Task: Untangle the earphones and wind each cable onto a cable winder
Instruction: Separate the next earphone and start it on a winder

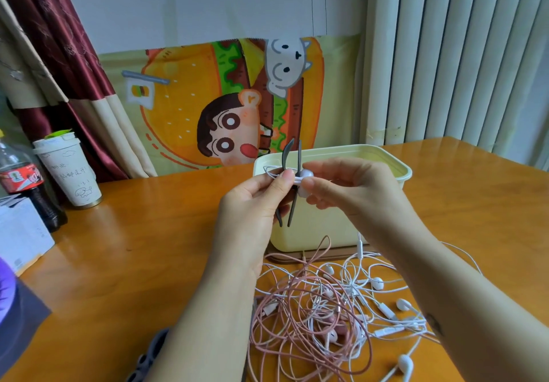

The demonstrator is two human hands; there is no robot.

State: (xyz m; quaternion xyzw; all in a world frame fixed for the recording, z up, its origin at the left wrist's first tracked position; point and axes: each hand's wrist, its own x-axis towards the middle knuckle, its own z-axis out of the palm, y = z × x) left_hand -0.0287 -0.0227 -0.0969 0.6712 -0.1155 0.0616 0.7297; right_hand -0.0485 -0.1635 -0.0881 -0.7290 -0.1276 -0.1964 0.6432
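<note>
in the head view the left hand (261, 194) grips a dark cable winder (299, 156) while the right hand (353, 187) pinches a white earbud (306, 175) against it, so winding looks barely begun, needing steady wraps next, with the tangled earphones (320, 307) on the counter (148, 233).

Winder raised, earphones still knotted
A dark grey cable winder (286, 156) is held upright at centre, a white earbud (306, 174) pressed against it; pink and white earphones (320, 316) are heaped, tangled, nearer and slightly right.
</note>
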